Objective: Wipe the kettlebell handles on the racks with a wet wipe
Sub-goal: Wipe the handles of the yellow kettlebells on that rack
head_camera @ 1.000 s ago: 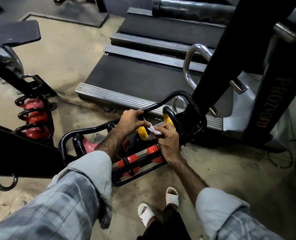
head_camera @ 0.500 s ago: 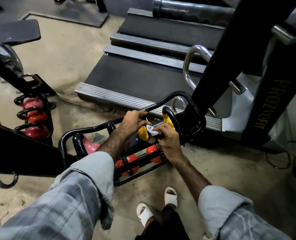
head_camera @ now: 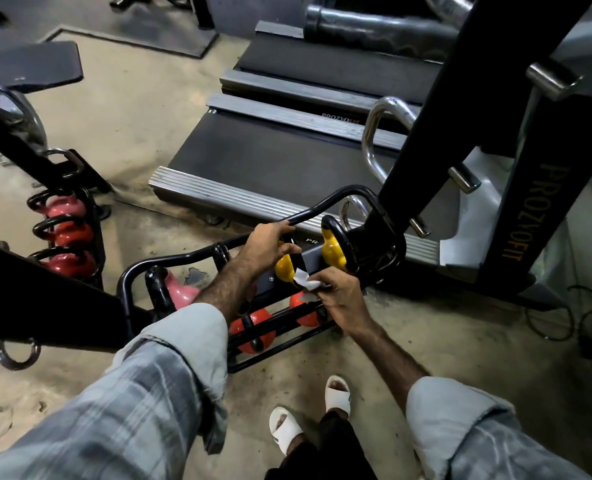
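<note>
1. At frame centre, the left hand (head_camera: 270, 244) curls over the handle of a yellow kettlebell (head_camera: 285, 268) on the low black tubular rack (head_camera: 197, 253).
2. The right hand (head_camera: 339, 299) pinches a crumpled white wet wipe (head_camera: 305, 280) just beside that kettlebell; a second yellow kettlebell (head_camera: 332, 251) sits right of it.
3. Bare beige concrete floor (head_camera: 426, 334) opens lower right; a grey treadmill deck (head_camera: 270, 164) borders the rack above.

The rack (head_camera: 329, 206) under my left hand (head_camera: 270, 244) is glossy black painted metal tube. The yellow kettlebells (head_camera: 332, 252) look smooth and shiny. The wipe (head_camera: 303, 280) in my right hand (head_camera: 343, 299) is thin, crumpled, matt white. The floor (head_camera: 426, 341) is rough, dusty concrete.
</note>
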